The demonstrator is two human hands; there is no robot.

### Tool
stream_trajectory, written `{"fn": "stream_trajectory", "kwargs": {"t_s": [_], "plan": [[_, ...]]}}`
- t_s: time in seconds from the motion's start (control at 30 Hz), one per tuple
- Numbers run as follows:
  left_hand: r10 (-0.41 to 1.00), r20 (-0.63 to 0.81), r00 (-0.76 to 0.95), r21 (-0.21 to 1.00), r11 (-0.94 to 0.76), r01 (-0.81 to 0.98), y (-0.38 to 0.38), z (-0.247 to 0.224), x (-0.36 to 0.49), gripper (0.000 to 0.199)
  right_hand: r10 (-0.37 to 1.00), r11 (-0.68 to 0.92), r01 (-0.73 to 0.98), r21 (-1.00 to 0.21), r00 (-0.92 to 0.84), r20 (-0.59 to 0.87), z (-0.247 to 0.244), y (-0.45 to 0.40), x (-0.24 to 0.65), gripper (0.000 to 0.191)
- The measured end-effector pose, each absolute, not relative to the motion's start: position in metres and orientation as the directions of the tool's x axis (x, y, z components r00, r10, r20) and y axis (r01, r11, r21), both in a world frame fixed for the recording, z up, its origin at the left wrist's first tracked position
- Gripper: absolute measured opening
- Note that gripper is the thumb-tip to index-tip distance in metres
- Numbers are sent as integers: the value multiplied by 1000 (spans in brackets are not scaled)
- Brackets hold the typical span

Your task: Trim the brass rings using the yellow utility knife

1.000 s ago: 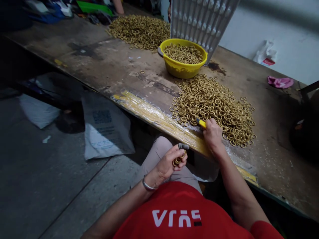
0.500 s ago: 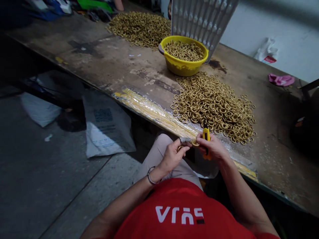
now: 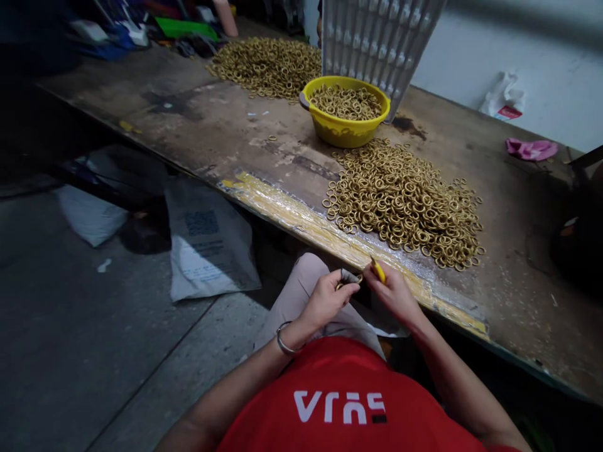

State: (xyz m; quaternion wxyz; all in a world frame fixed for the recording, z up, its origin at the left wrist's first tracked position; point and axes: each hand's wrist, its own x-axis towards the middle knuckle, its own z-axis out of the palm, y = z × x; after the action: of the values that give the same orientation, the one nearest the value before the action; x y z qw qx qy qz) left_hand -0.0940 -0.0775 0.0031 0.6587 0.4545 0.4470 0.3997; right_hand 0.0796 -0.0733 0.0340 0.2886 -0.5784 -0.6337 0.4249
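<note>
Over my lap, just off the table's front edge, my left hand pinches a gold-coloured ring; a grey wrap covers one of its fingers. Close by on the right, my right hand is closed around a yellow utility knife, its tip pointing up and away from me. The knife lies beside the ring; whether the blade touches it I cannot tell. A large loose pile of like rings spreads over the table just beyond my hands.
A yellow basin full of rings stands behind the pile, before a grey ribbed panel. Another ring heap lies farther back. A pink cloth is at right. Yellow tape runs along the table edge; a white sack sits below.
My right hand has turned the knife from upright to slanted and drawn it nearer the ring. My left hand keeps the ring. The view has shifted slightly.
</note>
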Motion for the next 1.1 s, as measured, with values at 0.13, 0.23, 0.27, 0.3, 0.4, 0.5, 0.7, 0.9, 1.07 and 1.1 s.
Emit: {"fn": "stream_trajectory", "kwargs": {"t_s": [0.13, 0.23, 0.27, 0.3, 0.4, 0.5, 0.7, 0.9, 1.07, 1.1], "plan": [[901, -320, 292, 878, 398, -265, -78, -1, -90, 34, 978, 159, 865, -475, -203, -43, 30, -94, 84, 12], [896, -314, 314, 860, 408, -305, -79, 0, -88, 38, 972, 146, 952, -269, -189, -139, 33, -100, 79, 18], [898, -305, 317, 862, 401, -309, -79, 0, -87, 38, 970, 137, 966, -220, -176, -167, 35, -101, 76, 19], [901, -293, 319, 868, 391, -305, -78, 0, -86, 37, 968, 129, 975, -179, -163, -191, 37, -100, 73, 20], [917, -249, 312, 909, 333, -252, -77, 1, -88, 31, 961, 135, 985, -103, -155, -227, 39, -95, 68, 20], [938, -195, 288, 950, 253, -183, -79, 9, -94, 24, 966, 121, 992, -30, -125, -228, 39, -82, 74, 20], [828, -221, 516, 907, 370, -204, -90, 30, -100, 26, 996, -52, 997, 58, 56, -70, 43, -40, 106, 17], [795, -326, 511, 732, 555, -396, -79, 17, -91, 41, 995, 28, 998, 55, -34, 97, 35, 8, 93, 18], [741, -326, 586, 612, 638, -467, -72, 8, -100, 37, 998, -18, 994, 106, 11, 66, 26, 31, 87, 21], [722, -331, 607, 584, 662, -469, -70, 6, -102, 37, 998, -23, 994, 110, 17, 55, 25, 33, 89, 21]]}}
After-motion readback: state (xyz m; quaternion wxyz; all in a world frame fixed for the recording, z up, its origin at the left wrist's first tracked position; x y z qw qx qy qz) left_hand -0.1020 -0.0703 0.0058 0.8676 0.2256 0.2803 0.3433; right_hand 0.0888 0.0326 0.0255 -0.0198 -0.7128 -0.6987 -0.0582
